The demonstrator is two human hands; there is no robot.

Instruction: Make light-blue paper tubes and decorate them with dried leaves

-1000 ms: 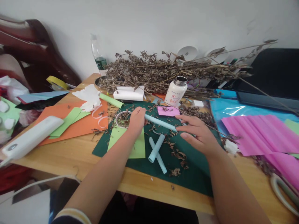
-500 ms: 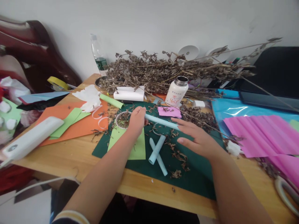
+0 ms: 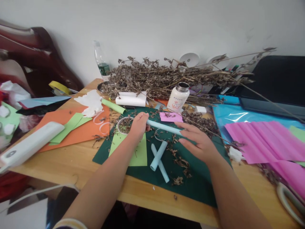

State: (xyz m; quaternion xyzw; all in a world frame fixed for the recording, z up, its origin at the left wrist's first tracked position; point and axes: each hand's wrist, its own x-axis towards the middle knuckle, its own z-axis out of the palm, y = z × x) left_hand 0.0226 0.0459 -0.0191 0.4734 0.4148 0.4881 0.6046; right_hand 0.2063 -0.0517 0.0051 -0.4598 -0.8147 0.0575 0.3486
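My left hand (image 3: pixel 138 126) is closed around one end of a long light-blue paper tube (image 3: pixel 164 127), holding it above the dark green sheet (image 3: pixel 195 187). The tube slants slightly down to the right, where its far end meets the fingers of my right hand (image 3: pixel 199 145). Those fingers are stretched out and apart, with the thumb below. Two more blue paper tubes (image 3: pixel 159 156) lie crossed beneath. Left of my left hand is a round white-rimmed container (image 3: pixel 118 127) with crumbled dry leaves, partly hidden, beside a light green paper (image 3: pixel 140 156).
Dried plant stalks (image 3: pixel 152 74) stretch across the back. A white open bottle (image 3: pixel 177 98) stands in front of them. On the left lie orange paper (image 3: pixel 92 136) and a white glue gun-like device (image 3: pixel 33 143); pink crepe paper (image 3: pixel 262 140) and scissors (image 3: pixel 283 197) are right.
The view has shifted slightly, so the table's contents sit a little lower in the picture. Both hands keep nearly the same places at the blue paper tube.
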